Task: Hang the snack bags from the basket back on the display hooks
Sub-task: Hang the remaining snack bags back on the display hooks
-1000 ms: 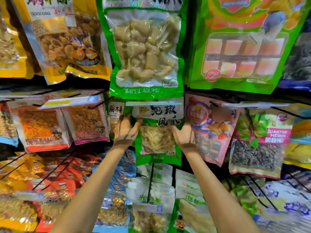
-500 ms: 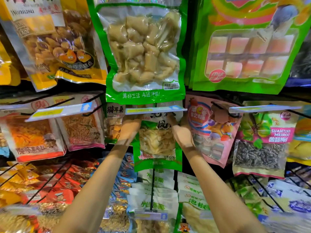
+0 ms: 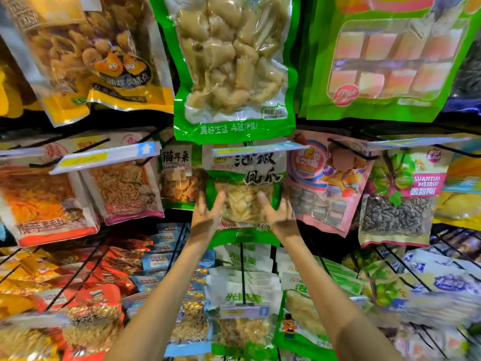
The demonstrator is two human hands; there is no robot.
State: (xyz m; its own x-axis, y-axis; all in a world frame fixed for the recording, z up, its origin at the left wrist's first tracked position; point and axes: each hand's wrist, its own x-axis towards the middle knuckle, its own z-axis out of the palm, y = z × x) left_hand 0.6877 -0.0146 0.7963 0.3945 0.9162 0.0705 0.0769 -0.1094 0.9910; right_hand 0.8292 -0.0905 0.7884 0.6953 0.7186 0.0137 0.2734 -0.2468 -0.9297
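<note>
a green snack bag (image 3: 243,194) with a clear window of pale pieces hangs at the middle of the display, its top tucked behind a price strip (image 3: 260,148) on the front of a display hook (image 3: 250,145). the left hand (image 3: 205,217) lies against the bag's left side and the right hand (image 3: 279,217) against its right side, both with fingers straight and spread apart, touching the front of the pack rather than curling round it. just left of the bag hangs a small pack of orange chips (image 3: 179,181), and just right a pink cartoon bag (image 3: 328,183). directly above is a large green bag of pale chunks (image 3: 234,69), its lower edge overlapping the hook. far left hang two bags of orange strips (image 3: 78,194); far right is a bag of dark seeds (image 3: 398,201). below, nearer the person, white and green packs (image 3: 242,282) line more hooks.
</note>
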